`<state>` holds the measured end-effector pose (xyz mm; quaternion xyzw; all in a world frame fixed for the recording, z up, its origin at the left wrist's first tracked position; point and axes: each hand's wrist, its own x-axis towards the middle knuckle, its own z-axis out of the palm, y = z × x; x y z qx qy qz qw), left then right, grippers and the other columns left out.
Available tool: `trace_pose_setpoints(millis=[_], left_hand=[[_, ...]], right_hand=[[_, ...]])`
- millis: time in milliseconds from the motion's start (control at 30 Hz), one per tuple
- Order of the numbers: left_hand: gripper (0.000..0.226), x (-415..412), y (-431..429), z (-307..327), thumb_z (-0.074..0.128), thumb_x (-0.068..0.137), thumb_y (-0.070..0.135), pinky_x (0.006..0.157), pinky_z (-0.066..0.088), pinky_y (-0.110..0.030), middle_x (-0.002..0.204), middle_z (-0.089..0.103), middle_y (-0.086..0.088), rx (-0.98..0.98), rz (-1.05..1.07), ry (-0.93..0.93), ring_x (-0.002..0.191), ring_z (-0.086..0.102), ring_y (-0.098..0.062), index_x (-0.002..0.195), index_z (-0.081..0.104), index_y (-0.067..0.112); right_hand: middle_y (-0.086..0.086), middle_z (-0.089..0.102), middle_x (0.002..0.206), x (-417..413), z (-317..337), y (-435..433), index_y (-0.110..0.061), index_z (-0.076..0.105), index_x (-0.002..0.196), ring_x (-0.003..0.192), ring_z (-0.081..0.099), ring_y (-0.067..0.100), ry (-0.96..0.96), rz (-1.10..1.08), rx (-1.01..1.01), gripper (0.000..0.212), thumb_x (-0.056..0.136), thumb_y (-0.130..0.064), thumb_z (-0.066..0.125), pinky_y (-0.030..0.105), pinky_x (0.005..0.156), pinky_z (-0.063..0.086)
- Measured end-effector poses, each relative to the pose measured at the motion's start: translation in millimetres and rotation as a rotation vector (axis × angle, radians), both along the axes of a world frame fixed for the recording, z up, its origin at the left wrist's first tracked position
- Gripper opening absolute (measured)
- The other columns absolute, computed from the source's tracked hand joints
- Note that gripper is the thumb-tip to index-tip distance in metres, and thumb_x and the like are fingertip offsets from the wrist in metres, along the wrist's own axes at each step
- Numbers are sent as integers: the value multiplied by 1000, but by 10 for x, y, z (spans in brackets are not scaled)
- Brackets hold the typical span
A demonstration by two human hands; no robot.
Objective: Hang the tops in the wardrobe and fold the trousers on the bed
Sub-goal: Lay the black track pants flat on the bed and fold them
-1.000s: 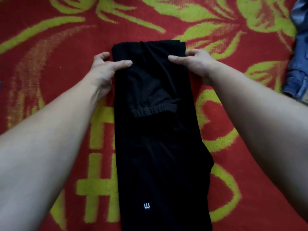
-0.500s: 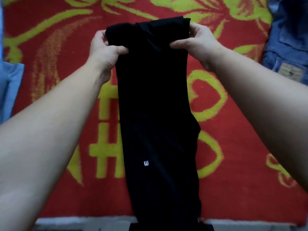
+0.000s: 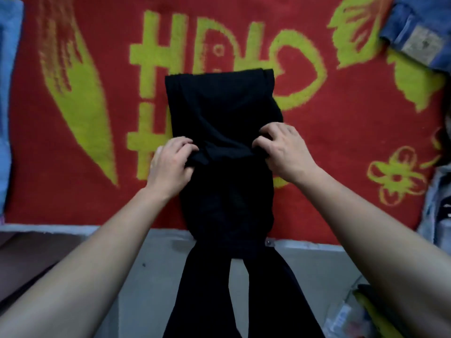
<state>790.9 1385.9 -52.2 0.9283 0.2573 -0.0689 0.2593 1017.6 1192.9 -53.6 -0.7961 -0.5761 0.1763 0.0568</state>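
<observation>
Black trousers [image 3: 219, 101] lie lengthwise on the bed's red blanket [image 3: 341, 142], far end squared off, near end running to the bed edge [image 3: 305, 243]. Across their middle is a raised, bunched fold of the black cloth.

L hand [image 3: 170, 164] is at the fold's left end: grip pinching the cloth, fingers curled onto it. R hand [image 3: 285, 152] is at the fold's right end: grip also pinching, fingertips hooked into the cloth, knuckles up. Both forearms are bare, coming in from below on either side of the trousers.

Below the bed edge, black cloth carries on in two legs over grey floor [image 3: 146, 276]. Can't tell if that's the same garment or the person's own legs.

Writing: the blanket has big yellow-green strokes behind & left of the trousers' far end, sth like "HD" w/ a small ring, reading not certain. A heart outline [image 3: 300, 69] sits just right of the trousers' far end, and a flower outline [image 3: 395, 176] well right of the trousers.

Blue jeans [image 3: 415, 18] lie far up-right of the trousers, w/ a tan waistband patch [image 3: 422, 45]; its print is too blurred to read. Pale blue cloth [image 3: 7, 93] lies well left of the trousers. Down-right of the trousers are yellow & black packets [image 3: 366, 303] on the floor, any text blurred.
</observation>
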Motion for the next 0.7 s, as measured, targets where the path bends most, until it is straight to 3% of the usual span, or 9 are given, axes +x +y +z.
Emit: trace_pose_setpoints(millis=[133,200,267,333,433,533,633,700], left_hand=[[49,-242,-172,-112,61,77,11,94,44,-45,145,49,-7,-13,-85,131,140,38,-26,126,60,11],[41,-195,-151,-30,52,79,20,93,43,-44,133,58,-8,20,-83,92,129,49,-29,117,64,11],[34,-92,-98,84,44,82,26,84,42,-43,107,66,-10,79,-56,28,105,59,-34,102,67,12],[29,50,-26,170,44,89,27,79,40,-44,96,64,-13,176,1,-49,93,59,-36,99,67,12],[35,338,57,185,42,97,26,94,37,-44,127,56,-15,331,116,-126,118,52,-35,124,60,13],[55,582,77,32,25,104,41,116,19,-48,163,16,-12,330,105,66,150,14,-29,154,25,18],[71,591,175,-320,9,100,60,120,5,-57,165,-11,-5,266,0,339,152,-9,-21,157,-7,20],[77,571,274,-505,7,97,66,119,4,-59,164,-17,-3,232,-39,395,151,-14,-20,155,-15,21]], right_hand=[[18,56,136,-153,-83,-259,-17,68,122,133,47,40,102,20,-184,53,71,-5,68,52,99,47],[14,60,130,-174,10,-275,-17,69,118,126,53,39,66,-39,-131,47,72,-7,65,50,94,49],[11,64,116,-175,111,-221,-17,71,107,110,60,39,-10,-142,-7,37,73,-8,60,46,84,48],[12,62,121,-139,173,-98,-16,69,111,111,58,37,-70,-258,123,37,78,-9,53,44,87,45],[21,36,154,-125,195,173,-14,48,144,142,36,37,-122,-291,217,47,98,-22,44,47,112,34],[25,9,163,-130,43,354,-18,13,159,152,9,39,-200,-165,8,68,104,-55,28,51,122,15],[15,-12,165,-9,-284,333,-30,-11,157,151,-6,40,-215,-140,-326,90,90,-82,17,56,122,5],[9,-22,164,69,-416,354,-34,-20,154,150,-12,44,-133,-184,-457,97,82,-89,14,60,120,2]])
